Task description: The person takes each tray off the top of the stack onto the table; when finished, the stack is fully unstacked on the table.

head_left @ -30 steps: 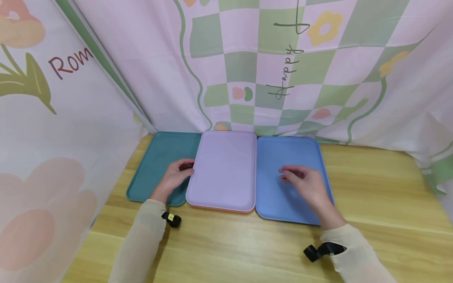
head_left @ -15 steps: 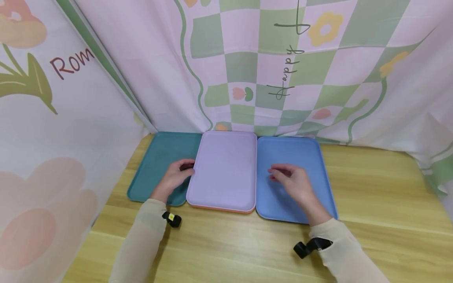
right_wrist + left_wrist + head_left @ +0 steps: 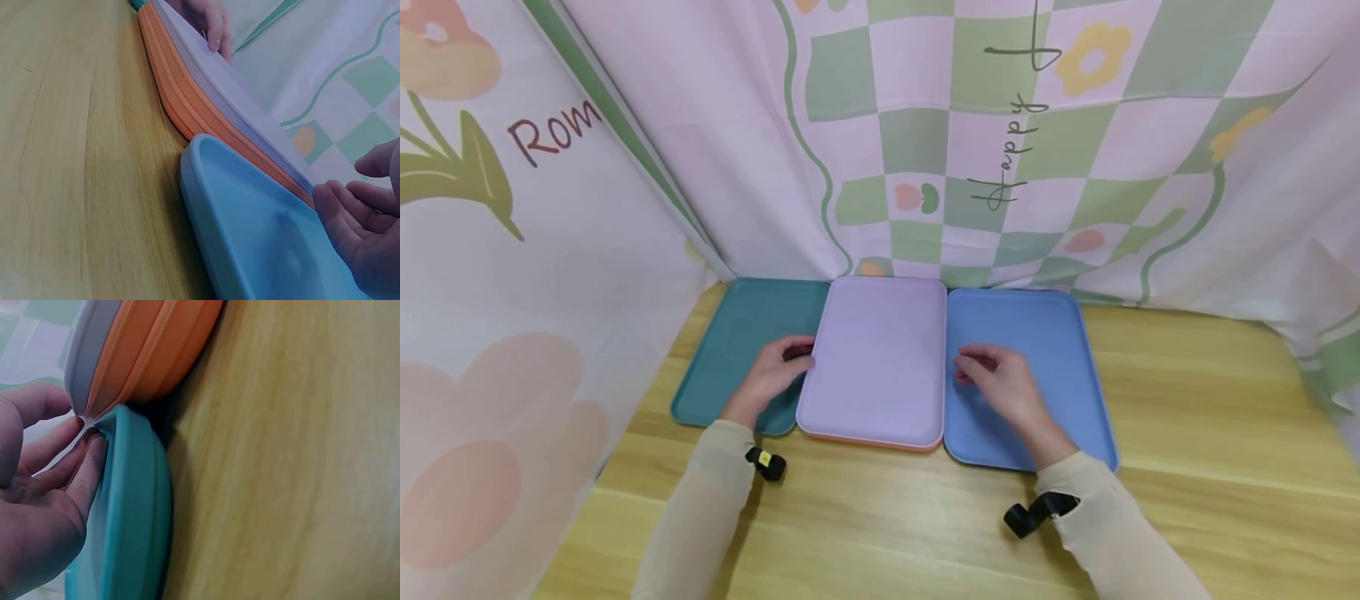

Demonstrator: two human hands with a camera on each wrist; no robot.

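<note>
Head view: my half-wide, empty right grip (image 3: 1002,383) has neared the lavender tray (image 3: 876,358) leftward, flanking it with my left grip (image 3: 770,372), hold unclear.

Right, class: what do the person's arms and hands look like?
The sleeves are long and cream-coloured. The left wrist's black device shows a yellow mark; the right wrist's black device shows none. Left hand and right hand are ungloved.
</note>
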